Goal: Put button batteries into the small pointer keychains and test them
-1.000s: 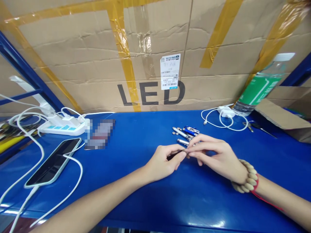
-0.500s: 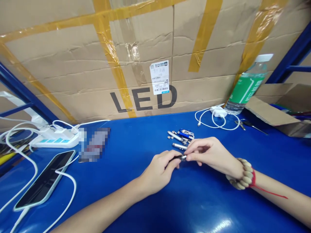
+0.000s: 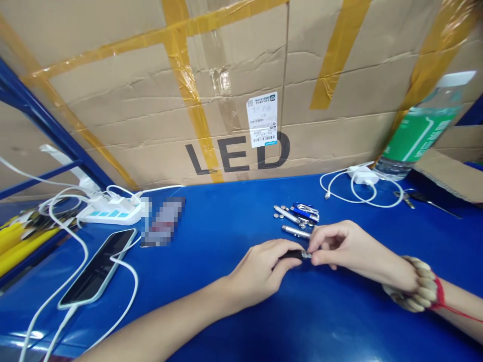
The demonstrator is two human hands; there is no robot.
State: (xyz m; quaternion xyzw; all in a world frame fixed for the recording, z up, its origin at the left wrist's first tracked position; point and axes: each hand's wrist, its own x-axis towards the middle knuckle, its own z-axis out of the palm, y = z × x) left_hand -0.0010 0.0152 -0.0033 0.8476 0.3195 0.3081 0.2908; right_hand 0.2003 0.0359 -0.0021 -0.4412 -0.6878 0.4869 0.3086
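Plainly, the left hand [image 3: 264, 269] clasps a slim black penlight [image 3: 291, 255] while the right hand [image 3: 347, 246] pinches its silver tip [image 3: 307, 255] between closed fingers. It looks light, rigid and slippery, so the barrel is the best hold.

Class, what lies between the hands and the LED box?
Head view: a cluster of small silver tubes and a blue one, then bare table.

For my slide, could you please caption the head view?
Left hand and right hand pinch a small dark cylinder at the blue table.
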